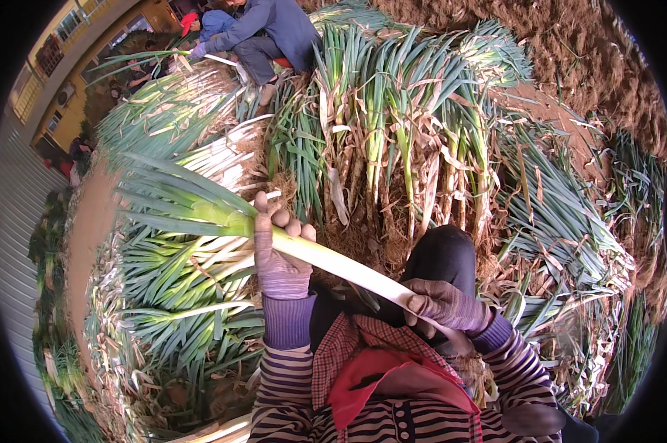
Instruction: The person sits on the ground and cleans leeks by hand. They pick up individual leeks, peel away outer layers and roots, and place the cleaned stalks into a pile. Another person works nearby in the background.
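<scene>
A long leek-like green onion [339, 263] slants across in front of my body, its green leaves to the upper left and its root end to the lower right. Around the upper stalk, just below the leaves, is my gloved left hand [282, 252]. My gloved right hand [449, 304] grips the white stalk near the root end. The roots [474, 368] hang below the right wrist. Both gloves look striped and dirty. Peeled onions with white stalks [217, 257] lie in a pile beside my left hand.
Unpeeled onions [375, 127] with dry brown leaves stand in a row ahead. More onions [560, 205] lie at right, and a heap of roots or soil [588, 50] is behind them. A co-worker [272, 33] sits at the upper left holding an onion. My knee [444, 255] rises beneath the stalk.
</scene>
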A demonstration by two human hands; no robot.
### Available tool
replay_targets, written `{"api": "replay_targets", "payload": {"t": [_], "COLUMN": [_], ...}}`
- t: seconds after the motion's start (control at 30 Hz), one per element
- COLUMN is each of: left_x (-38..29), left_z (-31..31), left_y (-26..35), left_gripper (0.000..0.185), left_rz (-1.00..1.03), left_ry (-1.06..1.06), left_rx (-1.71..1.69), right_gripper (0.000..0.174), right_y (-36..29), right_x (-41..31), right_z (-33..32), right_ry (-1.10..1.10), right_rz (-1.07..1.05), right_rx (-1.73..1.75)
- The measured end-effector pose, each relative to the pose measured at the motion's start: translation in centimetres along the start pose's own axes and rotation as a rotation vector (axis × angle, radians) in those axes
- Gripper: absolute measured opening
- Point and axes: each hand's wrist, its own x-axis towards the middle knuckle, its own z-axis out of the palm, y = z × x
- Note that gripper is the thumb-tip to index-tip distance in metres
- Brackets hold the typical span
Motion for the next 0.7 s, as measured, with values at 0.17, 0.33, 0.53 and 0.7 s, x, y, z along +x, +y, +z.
{"api": "replay_targets", "payload": {"t": [0.17,0.33,0.53,0.7], "left_x": [-1.7,-2.3,-1.3,-0.6], "left_z": [-0.4,1.3,3.2,3.1], "left_y": [-1.9,-1.2,-0.3,0.3], "left_gripper": [0.038,0.032,0.038,0.038], "left_rz": [0.056,0.110,0.023,-0.063], "left_ry": [0.061,0.218,-0.399,-0.273], "left_rx": [0.137,0.295,0.003,0.018], "right_gripper": [0.062,0.050,0.057,0.066], "right_y": [2.7,2.5,2.6,2.6], "right_x": [3.2,5.3,6.0,4.8], "right_z": [2.4,4.4,2.4,2.2], "right_ry": [0.306,0.419,0.052,0.112], "right_rz": [-0.518,-0.450,-0.004,-0.214], "right_rx": [-0.718,-0.752,0.227,0.164]}}
